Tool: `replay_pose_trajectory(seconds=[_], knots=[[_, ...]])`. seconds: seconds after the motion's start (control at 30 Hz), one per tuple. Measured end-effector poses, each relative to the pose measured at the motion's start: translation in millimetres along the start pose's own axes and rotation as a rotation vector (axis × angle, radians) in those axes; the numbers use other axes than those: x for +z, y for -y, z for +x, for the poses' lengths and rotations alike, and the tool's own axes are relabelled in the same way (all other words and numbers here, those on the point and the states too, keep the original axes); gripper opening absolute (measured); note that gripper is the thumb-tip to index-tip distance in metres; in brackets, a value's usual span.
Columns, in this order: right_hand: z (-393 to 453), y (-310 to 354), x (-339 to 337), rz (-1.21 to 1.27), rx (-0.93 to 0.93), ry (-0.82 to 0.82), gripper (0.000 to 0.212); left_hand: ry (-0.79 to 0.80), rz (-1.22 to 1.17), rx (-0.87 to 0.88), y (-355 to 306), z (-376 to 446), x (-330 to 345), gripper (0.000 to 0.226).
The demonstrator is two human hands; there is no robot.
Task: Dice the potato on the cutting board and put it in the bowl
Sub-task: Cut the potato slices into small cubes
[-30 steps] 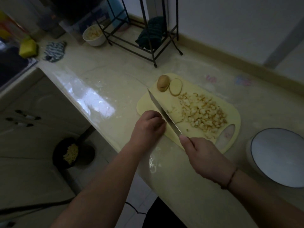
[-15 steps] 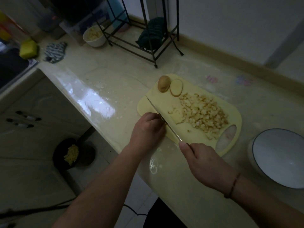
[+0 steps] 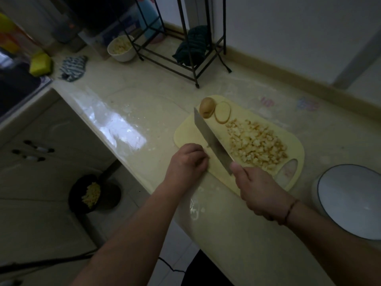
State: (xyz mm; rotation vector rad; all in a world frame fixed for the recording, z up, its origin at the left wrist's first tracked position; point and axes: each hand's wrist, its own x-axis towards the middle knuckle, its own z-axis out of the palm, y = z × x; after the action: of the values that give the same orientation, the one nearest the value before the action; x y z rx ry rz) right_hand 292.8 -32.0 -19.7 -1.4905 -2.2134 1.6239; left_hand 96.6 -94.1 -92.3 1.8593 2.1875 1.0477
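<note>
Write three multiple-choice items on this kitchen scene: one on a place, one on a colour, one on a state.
1. Where is the diced potato pile?
A. in the big bowl
B. on the board
C. on the floor

2. What colour is the board?
A. pale yellow
B. red
C. black

3. What does the right hand do?
A. lies flat
B. holds a sponge
C. grips the knife

Key: 1 B, the dice lie right of the knife blade; 2 A, its bare edge shows it; 3 C, fingers wrap the handle while the big bowl sits unfilled.

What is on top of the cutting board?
On the cutting board: diced potato, a slice, a potato end, and the knife. Anything under the left hand is hidden.
</note>
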Motion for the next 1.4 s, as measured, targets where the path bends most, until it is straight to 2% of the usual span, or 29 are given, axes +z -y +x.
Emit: replay_pose_trajectory(seconds=[0.1,0.43,0.57,0.73,0.9,1.07,1.2,1.3,1.4], knots=[[-4.6,-1.8,-1.2,0.105,0.076,0.022,0.057,0.001,-0.003,-0.037,-1.9,-0.6,0.7,0.01],[-21.5,1.4,12.0,-0.105,-0.122,-0.001,0.057,0.008,0.033,-0.017,-1.4,-13.1,-11.8,0.021],[-23.0,-2.2,13.5,-0.153,-0.145,-0.007,0.056,0.023,0.044,-0.013,-4.5,-8.7,-8.8,0.016],[-28.8,-2.3,14.3,-0.193,-0.158,-0.024,0.055,0.039,0.063,0.031,-0.9,-6.1,-7.2,0.025],[-24.0,3.5,17.0,-0.217,-0.134,-0.001,0.053,0.018,0.031,-0.021,0.6,-7.2,-4.0,0.016],[-6.7,11.6,17.6,-0.193,-0.14,0.002,0.051,0.021,0.013,-0.011,1.5,-3.9,-4.7,0.013],[-5.7,-3.2,7.8,-0.073,-0.055,-0.022,0.059,0.009,0.013,0.041,-0.3,-1.3,-6.7,0.004],[-7.9,-9.0,4.8,0.001,-0.004,-0.013,0.058,0.005,-0.003,0.036,-1.1,-0.1,-6.2,0.01],[-9.6,-5.9,4.6,-0.013,-0.03,-0.022,0.057,0.019,-0.004,0.017,-1.9,-0.1,-7.0,0.006]])
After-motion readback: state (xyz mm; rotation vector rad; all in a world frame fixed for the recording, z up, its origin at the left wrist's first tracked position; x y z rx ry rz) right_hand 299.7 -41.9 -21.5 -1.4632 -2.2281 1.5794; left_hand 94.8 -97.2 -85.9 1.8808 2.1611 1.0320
